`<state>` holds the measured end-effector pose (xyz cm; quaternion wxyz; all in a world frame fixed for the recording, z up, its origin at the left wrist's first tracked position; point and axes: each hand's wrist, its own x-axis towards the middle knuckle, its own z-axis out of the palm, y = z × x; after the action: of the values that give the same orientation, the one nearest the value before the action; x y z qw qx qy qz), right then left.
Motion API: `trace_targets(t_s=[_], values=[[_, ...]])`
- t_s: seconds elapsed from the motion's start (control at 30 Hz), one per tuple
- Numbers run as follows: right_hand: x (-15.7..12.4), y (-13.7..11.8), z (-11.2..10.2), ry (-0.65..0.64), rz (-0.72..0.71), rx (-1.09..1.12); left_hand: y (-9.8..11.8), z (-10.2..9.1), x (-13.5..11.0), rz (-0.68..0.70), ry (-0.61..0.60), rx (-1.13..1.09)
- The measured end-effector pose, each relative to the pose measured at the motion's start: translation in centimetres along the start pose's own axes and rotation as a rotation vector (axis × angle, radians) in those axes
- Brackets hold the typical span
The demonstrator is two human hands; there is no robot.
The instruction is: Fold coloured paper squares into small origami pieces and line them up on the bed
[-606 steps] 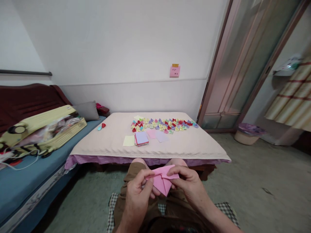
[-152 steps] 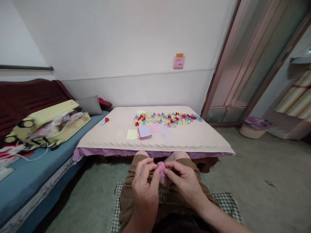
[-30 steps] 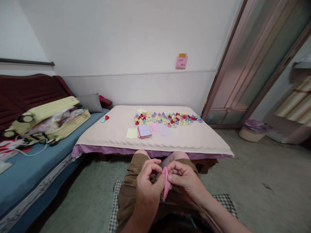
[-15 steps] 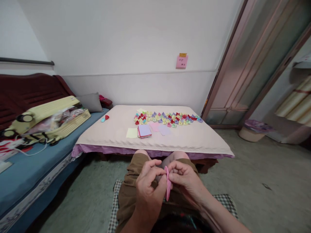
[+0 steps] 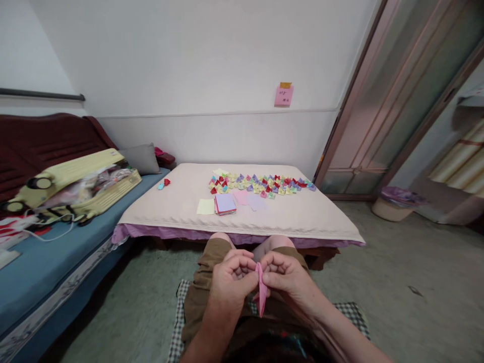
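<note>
Head view: holds a pink folded paper edge-on between left hand and right hand, low over the lap, well short of the counter with its row of folded pieces. Pinches it from both sides, each grip clenched on the paper near its upper edge. Could skew or flatten the folds through uneven pressure from the two thumbs. Could drop to the lap or the floor on any slackening of either grip. Seems doubled into several layers, though hard to tell edge-on; might tear at a crease under a sideways pull.
</note>
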<state>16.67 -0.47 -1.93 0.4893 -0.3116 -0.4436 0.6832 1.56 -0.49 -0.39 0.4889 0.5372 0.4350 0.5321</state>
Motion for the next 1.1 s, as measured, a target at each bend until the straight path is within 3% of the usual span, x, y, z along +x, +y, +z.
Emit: trace_targets(t_s=[0.3, 0.63, 0.83, 1.1], values=[[-0.04, 0.12, -0.43, -0.037, 0.028, -0.02, 0.85, -0.48, -0.14, 0.012, -0.065, 0.112], [-0.07, -0.17, -0.25, -0.042, 0.039, -0.02, 1.1, -0.14, -0.54, 0.145, 0.011, 0.3], [-0.12, -0.21, -0.24, -0.046, 0.056, -0.03, 0.42, -0.22, -0.16, 0.11, 0.008, 0.261], [-0.09, -0.53, -0.34, -0.038, 0.056, -0.031, 0.57, -0.49, 0.19, 0.012, -0.182, 0.154]])
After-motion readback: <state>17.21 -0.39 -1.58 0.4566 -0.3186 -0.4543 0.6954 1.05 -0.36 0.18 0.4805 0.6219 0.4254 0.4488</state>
